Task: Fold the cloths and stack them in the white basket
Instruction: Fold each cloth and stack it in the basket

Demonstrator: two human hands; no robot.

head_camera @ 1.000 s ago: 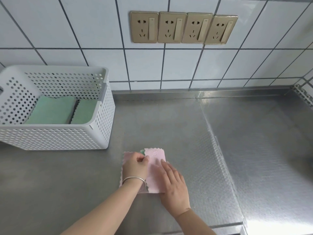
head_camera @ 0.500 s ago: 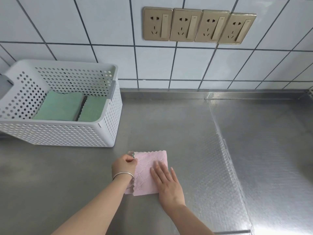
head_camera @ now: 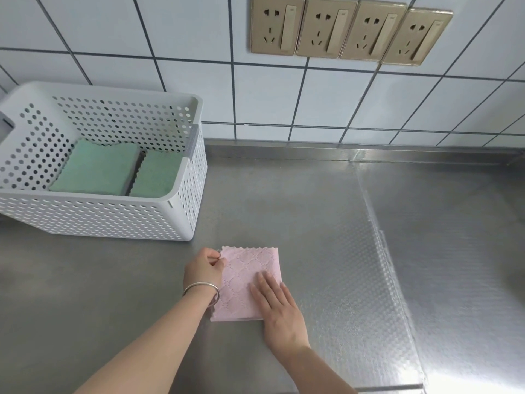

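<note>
Two folded green cloths (head_camera: 113, 169) already side by side in white basket (head_camera: 181, 211), far left on table (head_camera: 284, 194). Pink cloth (head_camera: 244, 277) folded small, flat on table near centre, not yet in basket. Left hand (head_camera: 203, 268) curled, pinching cloth's far-left edge. Right hand (head_camera: 279, 308) flat, fingers straight, pressing cloth's near-right part. Left to do, seemingly: final fold or smoothing, then transfer to basket.

Bright, even light; glare whitens the steel bench (head_camera: 468, 376) at lower right. Shadows are soft. Wide-angle distortion bends the wall tiles (head_camera: 176, 29).
</note>
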